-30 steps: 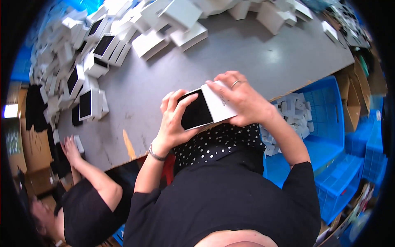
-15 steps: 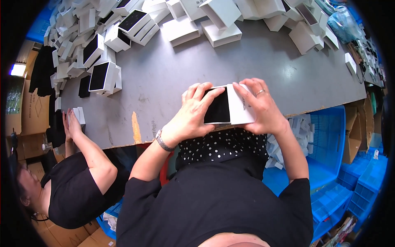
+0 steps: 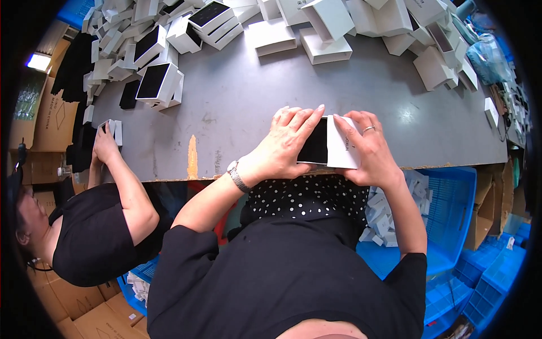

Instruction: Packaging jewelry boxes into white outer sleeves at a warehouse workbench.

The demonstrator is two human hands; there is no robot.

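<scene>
Both my hands hold one small box at the near edge of the grey table (image 3: 254, 101). The box has a black insert (image 3: 315, 144) and a white sleeve (image 3: 341, 147). My left hand (image 3: 282, 144), with a wristwatch, grips the black end, fingers spread over the top. My right hand (image 3: 370, 150), with a ring, grips the white sleeve. The black part sits partly inside the sleeve.
Several white boxes and lids (image 3: 327, 34) are heaped along the far side, some with black inserts (image 3: 155, 82). A co-worker in black (image 3: 90, 237) sits at the left, a hand (image 3: 106, 141) on a small white box. Blue crates (image 3: 451, 214) with white pieces stand at my right.
The view has shifted, so the box and my hands sit slightly lower and nearer the table edge. My grip on the box is unchanged. The co-worker's hand stays on the table edge.
</scene>
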